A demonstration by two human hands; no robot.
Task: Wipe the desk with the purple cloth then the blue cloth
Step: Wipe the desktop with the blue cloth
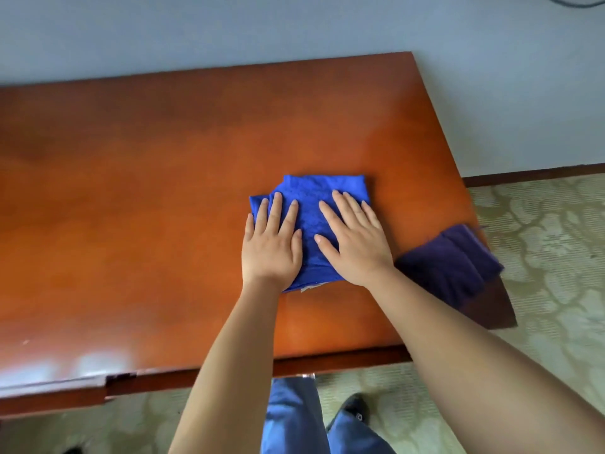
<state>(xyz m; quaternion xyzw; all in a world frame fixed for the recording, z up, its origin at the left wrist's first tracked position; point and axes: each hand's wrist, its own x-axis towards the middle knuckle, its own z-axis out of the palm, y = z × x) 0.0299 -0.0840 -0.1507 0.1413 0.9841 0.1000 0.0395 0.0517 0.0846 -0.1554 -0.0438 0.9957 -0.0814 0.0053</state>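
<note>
On the desk (163, 191), left hand (270, 244) and right hand (355, 244) press flat, fingers spread, grasping nothing, pinning the blue cloth (311, 204) for wiping. The purple cloth (451, 260) lies aside, apparently overhanging the edge

Wall (262, 31): plain, pale blue-grey, occupying the 12 o'clock sector. Dark cable (571, 0): curved, at the 1 o'clock corner against the wall. Baseboard (537, 176): dark wood, at 3 o'clock. Carpet (556, 244): pale green with floral pattern, from 3 to 6 o'clock. Black shoe (353, 409): on the carpet at 6 o'clock. Blue trouser legs (294, 421): at 6 o'clock.
</note>
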